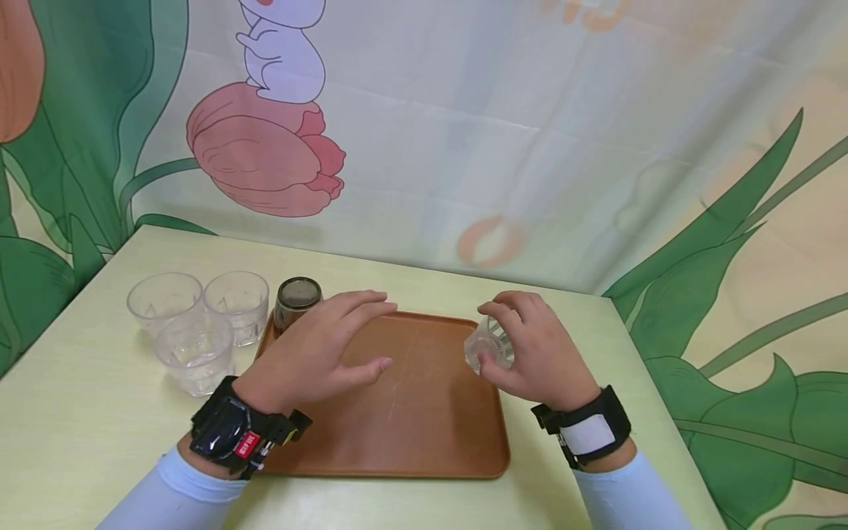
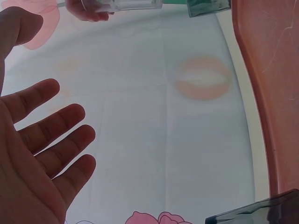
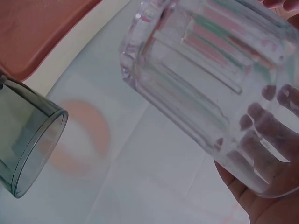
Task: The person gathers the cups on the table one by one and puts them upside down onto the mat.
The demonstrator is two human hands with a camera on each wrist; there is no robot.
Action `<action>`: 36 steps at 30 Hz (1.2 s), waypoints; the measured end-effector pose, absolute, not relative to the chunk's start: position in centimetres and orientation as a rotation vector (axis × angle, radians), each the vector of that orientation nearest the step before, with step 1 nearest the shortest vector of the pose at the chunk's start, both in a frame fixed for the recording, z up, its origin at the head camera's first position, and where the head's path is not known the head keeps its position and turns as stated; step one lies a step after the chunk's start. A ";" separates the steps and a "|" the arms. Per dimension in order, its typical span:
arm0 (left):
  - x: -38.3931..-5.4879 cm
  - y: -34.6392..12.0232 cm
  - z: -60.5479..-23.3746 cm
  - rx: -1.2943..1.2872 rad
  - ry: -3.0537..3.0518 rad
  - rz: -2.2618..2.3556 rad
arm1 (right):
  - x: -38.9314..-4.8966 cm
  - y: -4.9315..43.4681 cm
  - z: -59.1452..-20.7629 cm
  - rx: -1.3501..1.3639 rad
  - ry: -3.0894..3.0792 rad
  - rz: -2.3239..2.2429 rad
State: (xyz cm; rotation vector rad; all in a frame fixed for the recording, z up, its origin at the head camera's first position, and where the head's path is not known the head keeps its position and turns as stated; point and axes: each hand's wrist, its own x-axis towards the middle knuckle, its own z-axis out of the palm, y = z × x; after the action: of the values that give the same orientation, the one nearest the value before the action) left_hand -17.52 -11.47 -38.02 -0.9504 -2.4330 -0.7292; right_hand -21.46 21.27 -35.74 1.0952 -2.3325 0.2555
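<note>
Stretching under the left hand [image 1: 308,357] and right hand [image 1: 539,350], the pale surface [image 1: 79,434] bears a brown tray [image 1: 417,412], lying between them. Three clear glasses [image 1: 194,357] stand beside the left hand, its fingers spread. The right hand grips a tilted clear glass [image 1: 482,347]. Just beyond the left hand sits a dark glass [image 1: 298,296]; a tinted glass [image 3: 21,130], poorly seen, seems near the right hand.

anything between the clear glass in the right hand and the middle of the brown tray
Nothing visible stands between the clear glass in the right hand and the middle of the brown tray. The left hand hovers over the left part, thumb near the middle. The right wrist view shows a dark glass near one tray corner.
</note>
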 end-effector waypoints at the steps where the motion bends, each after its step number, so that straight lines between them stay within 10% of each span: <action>1: -17.5 -11.5 -38.0 -0.951 -2.434 -0.727 | -21.4 21.2 -35.7 1.097 -2.332 0.256; 36: -17.9 -11.1 -39.1 -0.988 -2.432 -0.720 | -20.9 18.5 -36.1 1.152 -2.327 0.304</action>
State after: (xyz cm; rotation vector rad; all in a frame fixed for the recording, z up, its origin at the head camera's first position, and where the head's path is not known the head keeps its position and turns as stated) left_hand -17.90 -11.13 -39.13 -0.9883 -2.4322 -0.7202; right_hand -20.86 18.48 -36.14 1.1521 -2.3272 0.3036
